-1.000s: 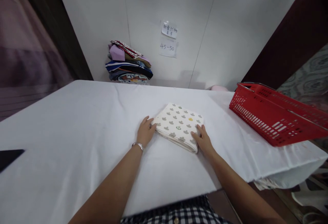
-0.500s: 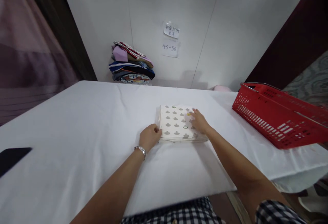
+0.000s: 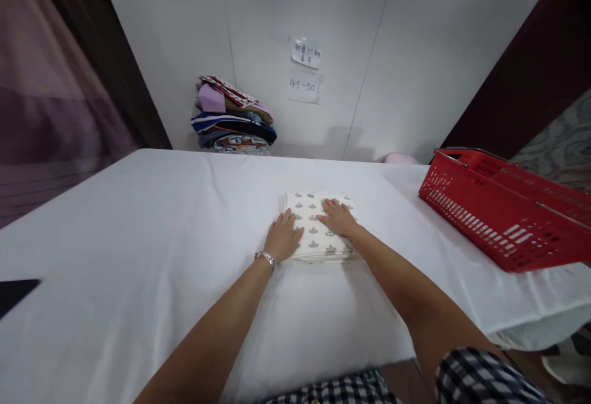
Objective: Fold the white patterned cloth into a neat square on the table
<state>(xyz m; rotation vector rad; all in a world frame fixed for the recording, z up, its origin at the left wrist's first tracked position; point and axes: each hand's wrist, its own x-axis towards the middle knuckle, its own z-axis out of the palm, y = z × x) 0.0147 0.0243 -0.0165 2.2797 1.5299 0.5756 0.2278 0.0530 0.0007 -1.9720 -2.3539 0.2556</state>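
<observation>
While both hands, left hand [image 3: 284, 236] and right hand [image 3: 338, 218], lie with fingers spread flat on the folded cloth [image 3: 316, 231], even pressure should crisp its creases.

My 2 arms reach forward, bare. My left hand [image 3: 283, 239] lies flat, palm down, fingers spread; my right hand [image 3: 338, 217] lies flat just beside it, fingers extended.
</observation>
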